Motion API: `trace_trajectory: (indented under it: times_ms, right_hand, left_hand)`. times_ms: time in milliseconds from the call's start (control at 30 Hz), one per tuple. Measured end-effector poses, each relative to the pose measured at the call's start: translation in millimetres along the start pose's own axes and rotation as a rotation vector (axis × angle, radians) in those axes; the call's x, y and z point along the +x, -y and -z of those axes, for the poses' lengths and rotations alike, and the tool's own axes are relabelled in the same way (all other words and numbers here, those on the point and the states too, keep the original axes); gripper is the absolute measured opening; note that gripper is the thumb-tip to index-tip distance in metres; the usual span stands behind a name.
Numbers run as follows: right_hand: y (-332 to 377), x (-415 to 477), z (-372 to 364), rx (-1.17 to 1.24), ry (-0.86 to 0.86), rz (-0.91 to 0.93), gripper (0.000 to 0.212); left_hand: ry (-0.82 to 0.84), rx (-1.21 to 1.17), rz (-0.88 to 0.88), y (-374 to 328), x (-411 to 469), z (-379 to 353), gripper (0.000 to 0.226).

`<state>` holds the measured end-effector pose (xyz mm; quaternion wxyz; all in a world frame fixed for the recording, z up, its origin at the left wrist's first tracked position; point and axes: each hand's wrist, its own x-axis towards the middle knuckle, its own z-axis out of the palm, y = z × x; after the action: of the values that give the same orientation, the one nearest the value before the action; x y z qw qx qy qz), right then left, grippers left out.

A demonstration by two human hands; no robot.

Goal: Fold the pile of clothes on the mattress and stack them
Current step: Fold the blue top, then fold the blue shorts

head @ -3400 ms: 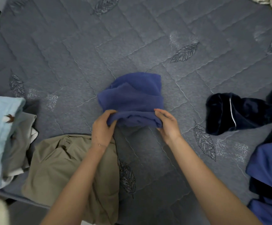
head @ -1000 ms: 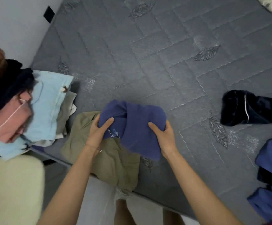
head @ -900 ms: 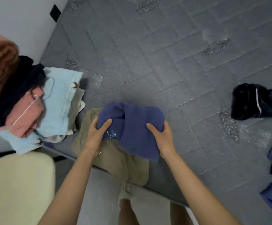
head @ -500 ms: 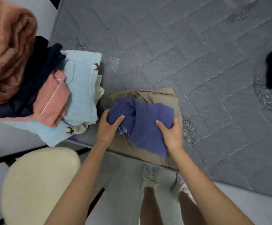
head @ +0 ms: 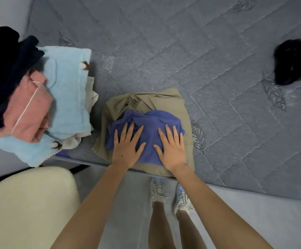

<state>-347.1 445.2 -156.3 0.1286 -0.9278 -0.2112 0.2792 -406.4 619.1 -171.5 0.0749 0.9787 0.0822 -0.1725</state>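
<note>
A folded blue garment (head: 149, 126) lies on top of a folded khaki garment (head: 156, 103) at the near edge of the grey quilted mattress (head: 182, 51). My left hand (head: 127, 146) and my right hand (head: 172, 149) rest flat on the blue garment, side by side, fingers spread and palms down. To the left stands a tall stack of folded clothes: a light blue towel (head: 68, 97), a pink piece (head: 29, 112) and dark navy pieces (head: 7, 69). A dark navy garment (head: 293, 62) with a white stripe lies unfolded at the right edge.
A cream rounded cushion or seat (head: 25, 207) sits at the lower left beside the mattress. My legs and light sneakers (head: 169, 193) stand on the pale floor just below the mattress edge. Open mattress surface stretches across the top and middle.
My hands carried the blue garment from the mattress middle to the khaki garment, set it down, let go, and now press flat on it. The view has swung left and downward.
</note>
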Motion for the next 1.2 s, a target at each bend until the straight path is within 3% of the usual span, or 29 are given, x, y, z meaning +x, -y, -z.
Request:
trace_trajectory:
  times_ms: [100, 267, 433, 600, 800, 1033, 1200]
  right_hand:
    - [-4, -4, 18, 0.043, 0.051, -0.015, 0.071]
    - [-21, -37, 84, 0.061, -0.055, -0.166, 0.075]
    - [-51, -83, 156, 0.017, -0.074, -0.293, 0.075]
    - [-102, -140, 212, 0.032, -0.087, -0.365, 0.075]
    - [-189, -214, 270, 0.084, -0.123, -0.428, 0.075]
    - [-294, -301, 316, 0.100, -0.221, -0.451, 0.078]
    - [-352, -332, 341, 0.096, -0.245, -0.471, 0.077]
  left_hand:
    - [0.069, 0.012, 0.023, -5, 1, 13, 0.058]
    - [-0.049, -0.056, 0.000, -41, -4, 76, 0.062]
    - [-0.027, -0.032, -0.048, -100, -4, 138, 0.067]
    - [-0.059, -0.026, -0.118, -187, -11, 191, 0.066]
    - [-0.086, -0.026, -0.145, -317, -22, 224, 0.084]
    - [-0.073, -0.210, -0.046, -484, -60, 224, 0.067]
    - [-0.073, -0.215, -0.073, -546, -64, 228, 0.068]
